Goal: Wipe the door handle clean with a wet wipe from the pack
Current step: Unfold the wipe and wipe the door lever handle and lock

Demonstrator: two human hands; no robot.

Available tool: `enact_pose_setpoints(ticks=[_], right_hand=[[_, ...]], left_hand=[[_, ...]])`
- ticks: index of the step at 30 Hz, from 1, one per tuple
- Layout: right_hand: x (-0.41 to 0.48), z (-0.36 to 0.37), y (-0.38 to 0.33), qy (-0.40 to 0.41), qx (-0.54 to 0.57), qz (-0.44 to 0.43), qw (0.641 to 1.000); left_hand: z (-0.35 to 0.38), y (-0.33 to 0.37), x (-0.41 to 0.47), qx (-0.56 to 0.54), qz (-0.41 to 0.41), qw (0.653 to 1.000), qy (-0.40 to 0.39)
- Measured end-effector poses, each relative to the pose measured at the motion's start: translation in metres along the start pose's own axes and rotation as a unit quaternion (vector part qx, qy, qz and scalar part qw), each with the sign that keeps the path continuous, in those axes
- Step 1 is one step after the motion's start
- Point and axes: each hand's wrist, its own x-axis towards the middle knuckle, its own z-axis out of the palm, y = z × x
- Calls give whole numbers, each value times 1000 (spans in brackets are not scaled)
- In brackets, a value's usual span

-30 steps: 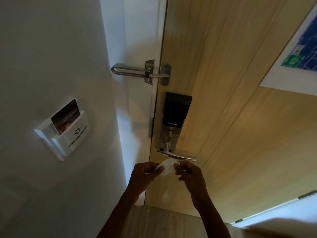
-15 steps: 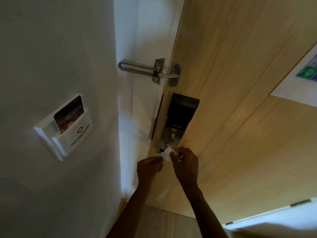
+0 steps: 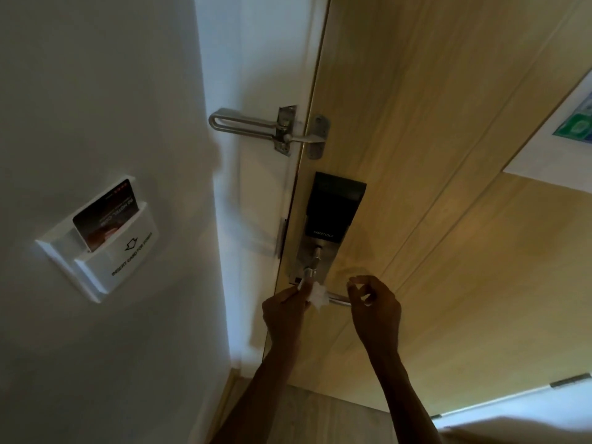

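The silver door handle (image 3: 336, 299) sticks out from the black smart lock plate (image 3: 333, 206) on the wooden door (image 3: 448, 155). My left hand (image 3: 283, 312) pinches a small white wet wipe (image 3: 316, 294) and presses it on the lever close to its pivot. My right hand (image 3: 376, 307) is at the lever's free end, its fingers and thumb curled round the tip. The hand hides the end of the lever. The wipe pack is not in view.
A metal swing-bar door guard (image 3: 272, 129) spans the frame and door above the lock. A white key-card holder (image 3: 105, 251) with a card in it is fixed to the left wall. A framed notice (image 3: 563, 136) hangs on the door at right.
Both hands held the wipe together below the handle, then rose to it. Now my right hand has let go of the wipe and shifted right to the lever's end; my left keeps the wipe.
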Motion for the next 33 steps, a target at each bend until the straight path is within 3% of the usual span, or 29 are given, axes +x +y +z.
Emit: enact_pose_setpoints(ticks=[5,9,13,17,22,27,33], right_hand=[[-6,-7,21,-7,2,10,1000],[-6,-8,35,-29,-8,-35,999],[-5,-13,44,-63,55,18,996],[-2,-18,45,-107,98,69,987],[-3,-19,52,-125,123,65,982],[-3,-27,53,-157,168,104,968],[3,-55,73,-146,211,161,953]], left_hand=[[9,-3,-6,-21,-20,998,60],[-2,-11,1,61,-8,998,-1],[-7,-4,-5,1,-44,998,-41],[7,1,-10,-8,-33,999,41],[24,-4,-16,-48,-50,991,114],[33,-8,-19,-57,-30,987,146],[50,-4,-40,-148,-125,975,111]])
